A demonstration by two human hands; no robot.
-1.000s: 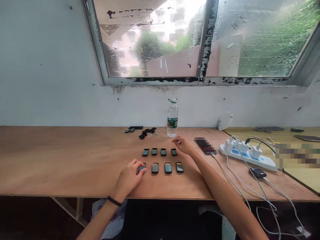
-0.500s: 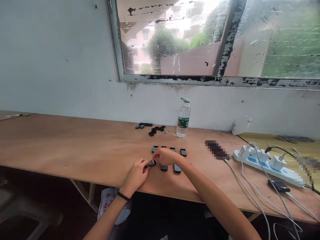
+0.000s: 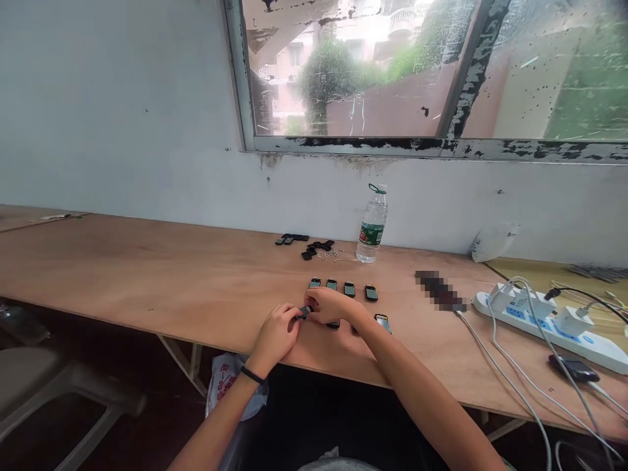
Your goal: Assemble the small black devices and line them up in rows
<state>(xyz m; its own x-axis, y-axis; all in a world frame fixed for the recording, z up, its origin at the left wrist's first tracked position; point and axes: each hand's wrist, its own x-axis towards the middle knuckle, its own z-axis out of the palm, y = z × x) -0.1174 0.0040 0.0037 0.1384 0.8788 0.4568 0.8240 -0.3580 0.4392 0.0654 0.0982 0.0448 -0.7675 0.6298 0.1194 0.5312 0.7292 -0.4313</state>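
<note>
My left hand (image 3: 277, 333) and my right hand (image 3: 332, 305) meet over the wooden bench (image 3: 147, 275), both pinching one small black device (image 3: 305, 312) just above the board. A far row of several like devices (image 3: 343, 288) lies right behind my hands. Of the near row, one device (image 3: 382, 321) shows to the right of my right wrist and another (image 3: 334, 324) peeks out under my right hand; the rest are hidden.
A water bottle (image 3: 371, 226) stands near the wall, with a heap of black parts (image 3: 310, 246) to its left. A white power strip (image 3: 554, 324) with plugs and trailing cables lies at the right, a blurred-out dark object (image 3: 438, 291) beside it. A grey chair (image 3: 44, 392) stands lower left.
My right hand came over from the far right end of the rows to my left hand, and both now hold the device lifted from the near row's left end. The camera has turned left.
</note>
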